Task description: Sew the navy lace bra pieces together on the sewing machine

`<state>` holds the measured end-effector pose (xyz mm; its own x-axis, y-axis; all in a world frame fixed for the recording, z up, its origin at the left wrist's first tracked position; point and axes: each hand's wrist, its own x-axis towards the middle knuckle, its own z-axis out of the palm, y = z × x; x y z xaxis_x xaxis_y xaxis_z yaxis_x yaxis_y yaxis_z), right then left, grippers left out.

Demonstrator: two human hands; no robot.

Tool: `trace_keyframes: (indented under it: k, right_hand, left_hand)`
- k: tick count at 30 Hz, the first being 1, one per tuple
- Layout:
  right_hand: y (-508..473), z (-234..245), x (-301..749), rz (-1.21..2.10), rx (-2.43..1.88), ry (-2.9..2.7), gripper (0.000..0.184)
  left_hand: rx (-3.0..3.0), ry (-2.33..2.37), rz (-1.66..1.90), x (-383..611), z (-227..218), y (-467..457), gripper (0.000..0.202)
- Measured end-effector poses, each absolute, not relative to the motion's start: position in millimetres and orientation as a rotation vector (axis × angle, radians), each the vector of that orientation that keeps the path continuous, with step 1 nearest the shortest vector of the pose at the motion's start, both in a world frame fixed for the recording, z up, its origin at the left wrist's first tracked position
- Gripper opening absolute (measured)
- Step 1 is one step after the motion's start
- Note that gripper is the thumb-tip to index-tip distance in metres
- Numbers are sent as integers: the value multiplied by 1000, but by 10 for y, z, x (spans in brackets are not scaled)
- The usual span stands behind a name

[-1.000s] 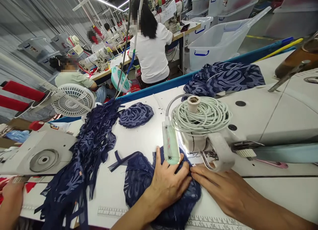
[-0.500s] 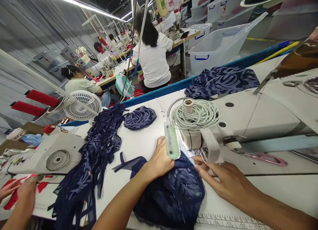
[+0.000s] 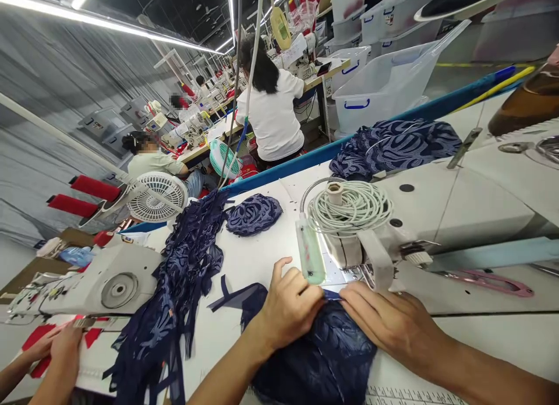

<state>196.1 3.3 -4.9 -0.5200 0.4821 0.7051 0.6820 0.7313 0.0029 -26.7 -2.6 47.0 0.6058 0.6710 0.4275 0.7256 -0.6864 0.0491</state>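
Note:
Navy lace fabric (image 3: 323,364) with a sheer, darker part lies bunched on the white table in front of the sewing machine (image 3: 463,212). My left hand (image 3: 290,303) pinches its upper edge, thumb raised, just below the pale green lamp (image 3: 311,253). Close beside it, my right hand (image 3: 388,323) grips the same edge, fingers pointing left and pressed together. The held edge sits just in front of the needle area, apart from the presser foot, which the machine head partly hides. A sheer navy strip (image 3: 238,297) trails off to the left.
Navy lace strips (image 3: 183,282) are heaped at left, near an oval lace piece (image 3: 253,214). Another lace bundle (image 3: 402,148) lies behind the machine. Pink-handled snips (image 3: 502,282) rest on the machine bed. A co-worker's hands (image 3: 65,347) handle red fabric at far left.
My hands have come closer together at the fabric's upper edge. The edge has come out from the needle area towards me. My left thumb has lifted. The view has shifted slightly.

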Motion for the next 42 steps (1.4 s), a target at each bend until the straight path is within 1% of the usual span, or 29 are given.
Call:
trace_keyframes:
  k: [3, 7, 11, 13, 17, 19, 21, 23, 27, 30, 34, 37, 39, 42]
  right_hand:
    - [16, -50, 1956, -308, -798, -2223, 26]
    - [-12, -160, 1987, -274, -734, -2191, 21]
    - [-17, -225, 2021, -237, -683, -2230, 25]
    - [-13, -194, 2014, -201, -681, -2225, 24]
    - [0, -60, 1951, -93, -675, -2193, 14]
    - [11, -10, 1916, -39, -654, -2190, 15]
    - [27, 2, 1892, 11, -622, -2210, 17]
    - [48, -22, 1885, 140, -641, -2238, 23]
    - [86, -97, 1903, 627, -883, -2177, 20]
    - [106, -114, 1913, 862, -962, -2128, 23]
    - [113, -97, 1911, 934, -972, -2145, 27]
    - [107, -93, 1911, 932, -994, -2147, 28]
    - [105, -102, 1905, 983, -1009, -2121, 28]
    - [115, -123, 1883, 1183, -1068, -2060, 29]
  left_hand:
    - [-2533, -1062, -739, -269, 344, -142, 22]
    - [-2454, -990, -870, -260, 327, -223, 20]
    - [-2430, -983, -892, -283, 328, -253, 19]
    - [-2423, -1001, -873, -309, 301, -261, 19]
    - [-2423, -1055, -880, -336, 240, -261, 17]
    - [-2455, -1094, -908, -324, 229, -248, 17]
    - [-2511, -1175, -956, -307, 238, -222, 18]
    - [-2590, -1299, -1026, -306, 269, -181, 20]
    - [-2804, -1749, -1166, -376, 378, -71, 22]
    - [-2944, -2087, -1292, -435, 447, 3, 17]
    - [-3001, -2391, -1439, -435, 456, 57, 8]
    - [-2999, -2548, -1437, -413, 427, 75, 8]
    - [-2992, -2555, -1409, -404, 413, 91, 11]
    - [-2988, -2493, -1280, -367, 425, 138, 14]
